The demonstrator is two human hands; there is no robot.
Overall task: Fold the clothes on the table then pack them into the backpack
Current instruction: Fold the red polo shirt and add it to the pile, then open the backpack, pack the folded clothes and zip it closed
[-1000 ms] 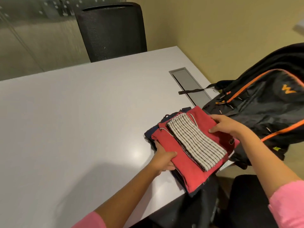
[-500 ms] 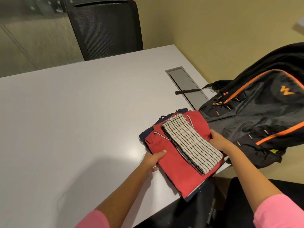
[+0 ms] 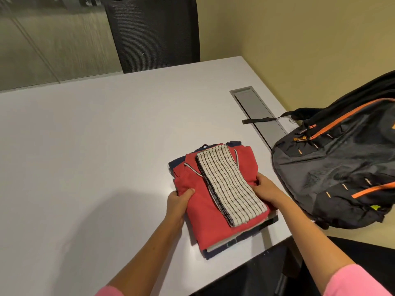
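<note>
Clothes [image 3: 205,210] sit folded in a stack near the table's [image 3: 85,157] front right edge, long axis running from you toward the far left; your left hand [image 3: 178,201] grips its left side, your right hand [image 3: 266,188] its right; the backpack [image 3: 342,167] lies just beside it.

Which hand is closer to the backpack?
The right hand. It grips the right edge of the folded clothes stack, on the side facing the backpack. The left hand grips the stack's far edge.
</note>
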